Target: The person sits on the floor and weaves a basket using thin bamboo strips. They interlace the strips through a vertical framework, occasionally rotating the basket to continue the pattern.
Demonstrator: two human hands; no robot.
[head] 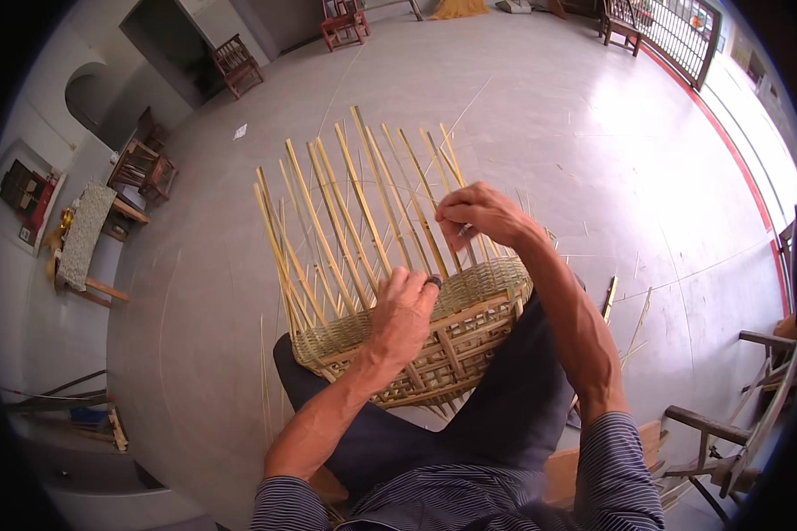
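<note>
A partly woven bamboo basket (448, 345) rests across my thighs on its side, its slatted base turned towards me. Long upright bamboo stakes (335, 232) stick out from its woven wall, away from my body. At the wall's edge, my left hand (404, 308) presses down on the weave and stake bases, a dark ring on one finger. My right hand (479, 216) is raised beside the right-hand stakes with its fingers curled together, a ring on one finger. A thin weaving strand arcs across the stakes towards it; its grip on the strand is not clear.
Loose bamboo strips (637, 328) lie on the grey floor at right and more at left. A wooden chair frame (724, 431) stands at lower right. Several wooden chairs (238, 65) line the far side, and a table (88, 232) with a patterned top stands at left.
</note>
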